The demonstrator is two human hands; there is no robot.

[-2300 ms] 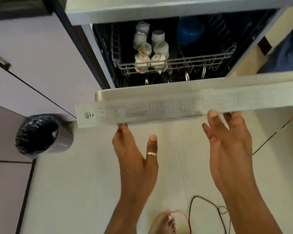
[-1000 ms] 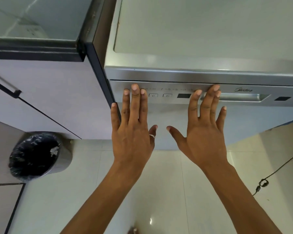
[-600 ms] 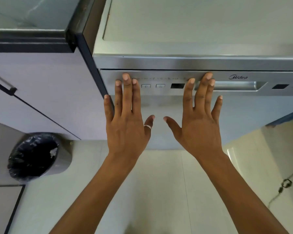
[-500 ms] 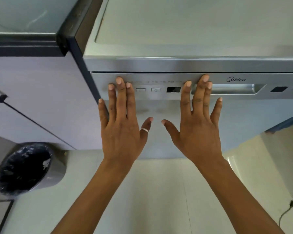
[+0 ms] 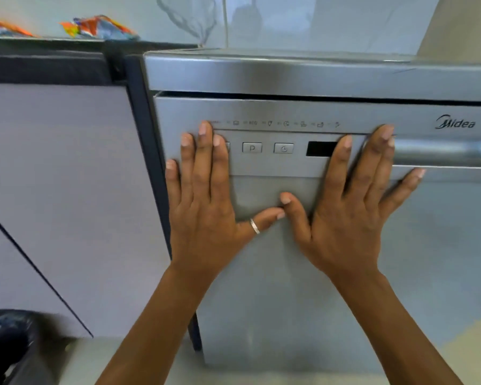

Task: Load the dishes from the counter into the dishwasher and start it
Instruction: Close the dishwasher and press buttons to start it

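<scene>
So the dishwasher (image 5: 303,273) sits dead centre, a tall upright box in brushed silver metal, standing on the pale floor right next to a lilac cabinet (image 5: 61,190) with a dark edge strip between the two. Both of the person's hands are flat on the door, palms down, fingers spread and pointing up toward the control panel (image 5: 275,151), so nothing is being gripped at all, just pressed. The left hand (image 5: 206,207) sits near the door's left edge, with a thin silver ring (image 5: 254,225) on its thumb, and its fingertips cover the leftmost button. The right hand (image 5: 350,212) is just beside it, the two thumbs touching or nearly so in the middle, and its fingers reach up over the right end of the dark display window (image 5: 321,148) and the left end of the recessed handle (image 5: 442,155). The door stands vertical, its face toward the camera, with a thin dark gap showing along its top edge under the lid. The panel strip runs left to right across the top of the door: a square "P" button (image 5: 252,148), a clock button (image 5: 283,148), a row of tiny icons above, and a "Midea" logo (image 5: 456,123) on the right. The handle looks like smooth rounded metal. Bottom left there's a blurry bin with a black liner (image 5: 6,337), and some colourful wrappers (image 5: 100,26) sit up on the counter.
</scene>
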